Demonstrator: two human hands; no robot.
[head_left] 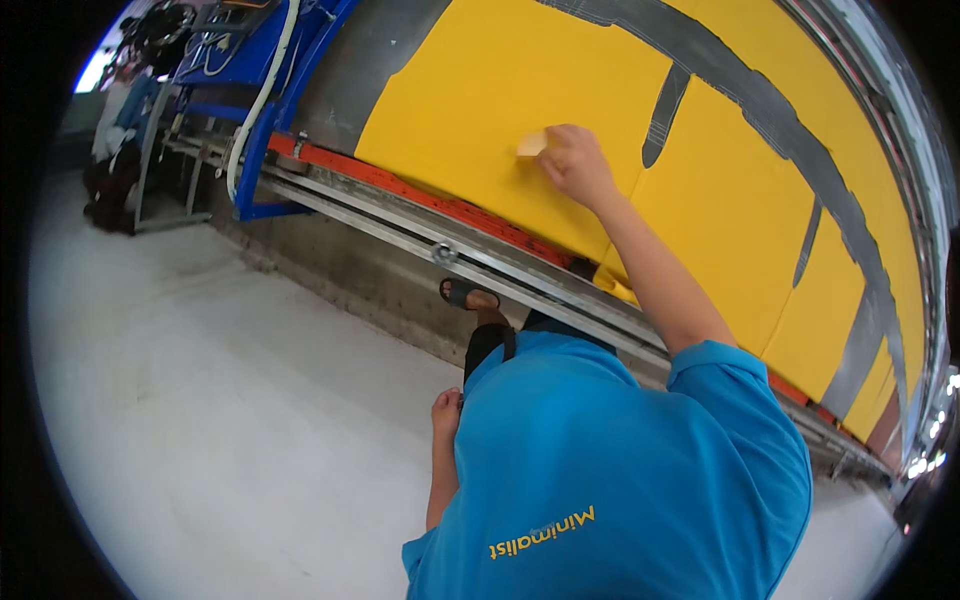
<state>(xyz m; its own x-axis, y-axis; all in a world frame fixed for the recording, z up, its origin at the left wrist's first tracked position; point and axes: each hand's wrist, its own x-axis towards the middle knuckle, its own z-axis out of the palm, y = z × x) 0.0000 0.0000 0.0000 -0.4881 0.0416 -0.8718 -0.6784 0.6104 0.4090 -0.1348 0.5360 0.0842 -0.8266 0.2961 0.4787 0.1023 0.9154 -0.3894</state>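
My right hand (580, 170) is closed around a small pale flat piece (532, 146), gripped at the fingertips and slightly blurred. It is over the near part of a smooth yellow sheet (470, 90) on a long table; whether the piece touches the sheet, I cannot tell. Grey strips and a curved grey band (735, 75) show between and beyond the yellow areas. By my hip hangs my left hand (446, 410), away from the table, its fingers curled in; anything inside them is hidden.
An orange-red strip (420, 195) and metal rails (400, 222) run along the table's near edge. A crumpled yellow bit (613, 284) sticks out there. At the left stands a blue metal frame (258, 165) with a pale hose (262, 95). Farther left, a person (112, 125) is by a metal stand.
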